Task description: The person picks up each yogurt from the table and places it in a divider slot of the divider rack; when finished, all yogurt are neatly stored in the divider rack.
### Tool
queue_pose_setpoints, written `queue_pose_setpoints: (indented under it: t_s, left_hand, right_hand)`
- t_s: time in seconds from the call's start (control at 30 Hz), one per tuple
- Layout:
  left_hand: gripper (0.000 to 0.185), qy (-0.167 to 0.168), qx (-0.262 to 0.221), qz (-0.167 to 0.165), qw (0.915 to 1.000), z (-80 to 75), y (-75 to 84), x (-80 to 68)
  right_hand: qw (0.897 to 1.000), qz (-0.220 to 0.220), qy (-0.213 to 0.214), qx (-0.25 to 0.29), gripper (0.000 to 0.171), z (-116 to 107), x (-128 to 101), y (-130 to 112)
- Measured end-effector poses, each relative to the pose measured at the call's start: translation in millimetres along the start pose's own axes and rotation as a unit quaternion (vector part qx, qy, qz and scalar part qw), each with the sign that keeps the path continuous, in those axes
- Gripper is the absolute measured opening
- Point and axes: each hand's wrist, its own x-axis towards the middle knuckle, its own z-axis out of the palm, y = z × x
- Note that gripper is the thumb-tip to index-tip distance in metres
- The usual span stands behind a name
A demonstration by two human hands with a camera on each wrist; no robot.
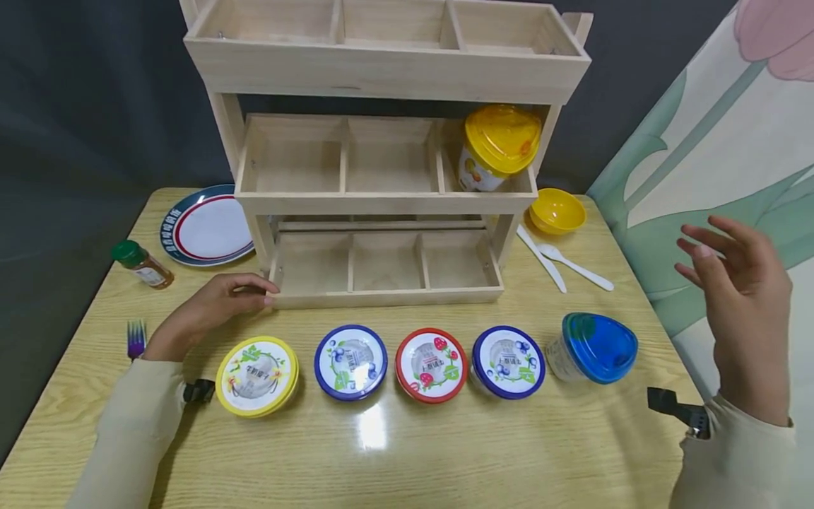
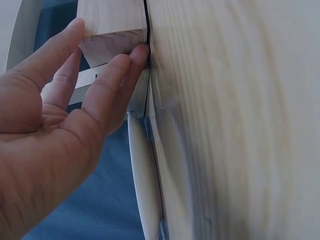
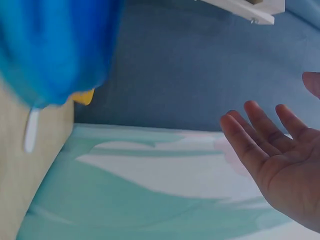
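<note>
My left hand (image 1: 219, 304) is at the lower left corner of a three-tier wooden shelf (image 1: 388, 205). In the left wrist view its fingers and thumb hold the end of a wooden piece (image 2: 112, 45) close to the tabletop. Raised in the air at the right, my right hand (image 1: 744, 297) holds nothing and its fingers are loosely bent. Nearest to it on the table is a tilted tub with a blue lid (image 1: 600, 348). A tub with a yellow lid (image 1: 502, 141) sits in the middle tier's right compartment.
In front of the shelf stand a yellow-rimmed cup (image 1: 256, 376), two blue-rimmed cups (image 1: 350, 363) and a red-rimmed cup (image 1: 431, 365). Left lie a plate (image 1: 213, 226), a green-capped bottle (image 1: 143, 264) and a fork (image 1: 136, 339). Right are a yellow bowl (image 1: 557, 211), white knife (image 1: 540, 258) and spoon (image 1: 575, 266).
</note>
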Motion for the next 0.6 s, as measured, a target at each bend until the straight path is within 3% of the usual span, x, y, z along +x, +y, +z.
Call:
queue_pose_setpoints:
  t_s: [0.2,0.47,0.6]
  left_hand:
    - [0.031,0.004,-0.006,0.012,0.9999,0.2,-4.0,-2.9]
    - [0.034,0.0,-0.001,-0.019,0.9998,-1.3,-2.1,-3.3]
    - [0.035,-0.004,-0.007,-0.023,0.9997,-1.2,-0.1,-0.6]
  right_hand:
    - [1.0,-0.001,-0.028,0.01,0.048,-9,-21,26]
    - [0.998,0.01,-0.054,0.02,0.051,-11,-50,48]
    - [0.99,0.019,-0.084,0.107,0.052,-11,-64,61]
